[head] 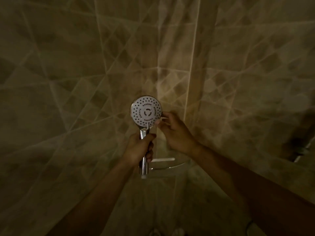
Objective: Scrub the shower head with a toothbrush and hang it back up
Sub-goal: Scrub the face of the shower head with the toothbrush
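Observation:
A chrome shower head (146, 111) with a round white nozzle face points toward me, held upright in front of a tiled corner. My left hand (139, 148) grips its chrome handle just below the head. Beside the head's lower right rim, my right hand (172, 129) pinches a thin white toothbrush (162, 118). The brush end lies against the lower edge of the nozzle face, near the small white lever. Most of the toothbrush is hidden by my fingers.
Beige patterned tiles cover both walls, which meet in a corner behind the shower head. A glass corner shelf (167, 163) sits just below my hands. A dark fixture with a chrome piece (301, 150) hangs at the right edge. The light is dim.

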